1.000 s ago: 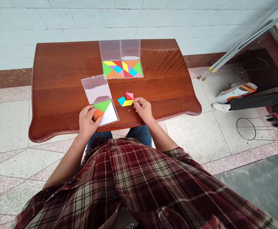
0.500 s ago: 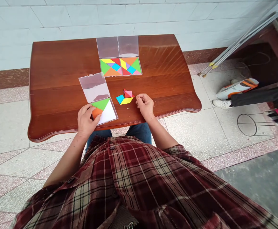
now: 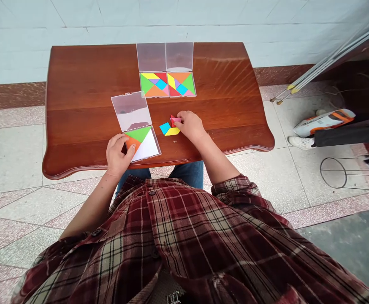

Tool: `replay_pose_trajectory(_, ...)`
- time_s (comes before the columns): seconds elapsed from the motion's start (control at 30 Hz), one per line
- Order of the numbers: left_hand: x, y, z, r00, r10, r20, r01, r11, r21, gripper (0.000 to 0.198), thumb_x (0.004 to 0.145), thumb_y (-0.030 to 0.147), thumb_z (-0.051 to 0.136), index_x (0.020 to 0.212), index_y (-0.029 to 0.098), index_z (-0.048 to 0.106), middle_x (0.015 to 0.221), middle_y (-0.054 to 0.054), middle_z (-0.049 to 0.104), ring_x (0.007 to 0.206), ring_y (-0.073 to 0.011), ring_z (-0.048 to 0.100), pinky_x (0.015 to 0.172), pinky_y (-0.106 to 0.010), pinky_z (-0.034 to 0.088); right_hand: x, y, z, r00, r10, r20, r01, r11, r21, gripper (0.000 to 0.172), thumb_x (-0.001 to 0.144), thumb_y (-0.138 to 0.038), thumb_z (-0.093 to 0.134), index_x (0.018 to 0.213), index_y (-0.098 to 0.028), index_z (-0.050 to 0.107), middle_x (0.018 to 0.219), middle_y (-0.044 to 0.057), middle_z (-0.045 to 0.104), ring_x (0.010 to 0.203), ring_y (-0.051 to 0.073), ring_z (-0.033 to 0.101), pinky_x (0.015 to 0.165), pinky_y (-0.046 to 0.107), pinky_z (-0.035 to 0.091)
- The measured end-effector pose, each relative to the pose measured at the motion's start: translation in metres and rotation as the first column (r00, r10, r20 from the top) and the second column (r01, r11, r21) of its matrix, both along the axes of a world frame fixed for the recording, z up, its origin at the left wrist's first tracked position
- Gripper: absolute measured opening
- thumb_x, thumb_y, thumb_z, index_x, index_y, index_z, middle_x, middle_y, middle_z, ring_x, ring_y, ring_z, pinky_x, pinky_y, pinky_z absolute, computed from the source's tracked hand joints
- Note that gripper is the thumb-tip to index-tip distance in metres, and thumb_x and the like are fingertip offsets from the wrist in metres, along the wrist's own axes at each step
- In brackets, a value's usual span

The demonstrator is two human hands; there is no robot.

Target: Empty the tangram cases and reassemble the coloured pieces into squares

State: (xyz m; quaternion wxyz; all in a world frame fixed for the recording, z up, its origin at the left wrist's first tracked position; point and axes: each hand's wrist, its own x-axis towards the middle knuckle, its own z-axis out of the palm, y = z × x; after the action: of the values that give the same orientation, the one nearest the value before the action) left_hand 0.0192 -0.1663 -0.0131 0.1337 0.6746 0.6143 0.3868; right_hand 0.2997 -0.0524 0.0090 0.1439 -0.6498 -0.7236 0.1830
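My left hand (image 3: 118, 155) rests at the left side of an open plastic tangram case (image 3: 156, 145), its thumb and fingers on the orange triangle (image 3: 132, 143) and case edge. A green triangle (image 3: 140, 134) lies in the upper part of the case, beside a bare white area. To the right, my right hand (image 3: 191, 126) has its thumb and fingertips closed at a pink tangram piece (image 3: 176, 120) among the loose pieces. Around it lie red pieces (image 3: 172, 124), a blue square (image 3: 164, 128) and a yellow parallelogram (image 3: 172, 131). My fingers partly cover the pile.
Two open cases with filled tangrams (image 3: 153, 85) (image 3: 181, 85) stand side by side at the back of the wooden table (image 3: 86, 105). On the right are crutch-like metal poles (image 3: 317, 63), a bag (image 3: 325, 121), a wire stand (image 3: 333, 172) and another person's leg (image 3: 343, 137).
My right hand has moved leftward onto the loose pieces and closed at the pink one. My left hand stays on the case. The whole view has shifted slightly.
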Motion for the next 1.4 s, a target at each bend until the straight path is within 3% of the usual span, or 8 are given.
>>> replay_pose_trajectory(0.2, 0.001, -0.001, -0.002, 1.000, 0.023, 0.000, -0.023, 0.999, 0.022, 0.024, 0.080, 0.037, 0.062, 0.097, 0.020, 0.066, 0.114, -0.009, 0.067, 0.110, -0.0248, 0.060, 0.101, -0.043, 0.046, 0.002, 0.002, -0.002, 1.000, 0.004, -0.001, -0.004, 1.000, 0.003, 0.010, 0.085, -0.029, 0.059, 0.081, -0.020, 0.060, 0.083, 0.006, 0.061, 0.079, 0.020, 0.056, 0.072, 0.032, 0.044)
replay_pose_trajectory(0.9, 0.001, -0.001, -0.004, 1.000, 0.010, 0.023, -0.010, 1.000, 0.001, 0.025, 0.078, 0.033, 0.063, 0.099, 0.020, 0.065, 0.116, -0.009, 0.065, 0.111, -0.0266, 0.058, 0.103, -0.044, 0.043, 0.024, 0.005, -0.008, 0.997, -0.043, -0.058, 0.044, 0.999, 0.029, 0.009, 0.086, -0.025, 0.058, 0.090, -0.019, 0.063, 0.083, 0.006, 0.061, 0.079, 0.020, 0.053, 0.074, 0.033, 0.043)
replay_pose_trajectory(1.17, 0.000, 0.001, -0.005, 1.000, 0.020, 0.010, -0.020, 1.000, 0.006, 0.025, 0.077, 0.035, 0.064, 0.098, 0.020, 0.066, 0.115, -0.009, 0.066, 0.109, -0.0261, 0.059, 0.101, -0.045, 0.045, 0.015, 0.001, -0.001, 0.997, -0.060, -0.051, 0.064, 0.995, 0.083, 0.020, 0.084, -0.025, 0.062, 0.103, -0.018, 0.064, 0.104, 0.009, 0.060, 0.087, 0.022, 0.057, 0.079, 0.036, 0.046)
replay_pose_trajectory(1.27, 0.000, 0.000, -0.004, 1.000, 0.025, 0.010, -0.025, 1.000, 0.006, 0.026, 0.077, 0.035, 0.063, 0.098, 0.020, 0.066, 0.115, -0.009, 0.066, 0.109, -0.0261, 0.059, 0.102, -0.045, 0.044, 0.002, -0.001, 0.007, 1.000, 0.007, -0.026, -0.006, 1.000, 0.023, 0.021, 0.082, -0.026, 0.067, 0.100, -0.018, 0.064, 0.101, 0.009, 0.061, 0.088, 0.023, 0.059, 0.079, 0.036, 0.046)
replay_pose_trajectory(1.4, 0.002, -0.001, -0.002, 0.999, 0.025, -0.021, -0.025, 1.000, -0.012, 0.026, 0.079, 0.035, 0.060, 0.099, 0.020, 0.065, 0.117, -0.009, 0.066, 0.111, -0.0257, 0.059, 0.103, -0.044, 0.044, -0.013, 0.000, 0.017, 0.992, 0.033, 0.124, -0.015, 0.990, -0.141, 0.024, 0.078, -0.024, 0.071, 0.099, -0.015, 0.064, 0.101, 0.011, 0.064, 0.088, 0.025, 0.061, 0.077, 0.035, 0.046)
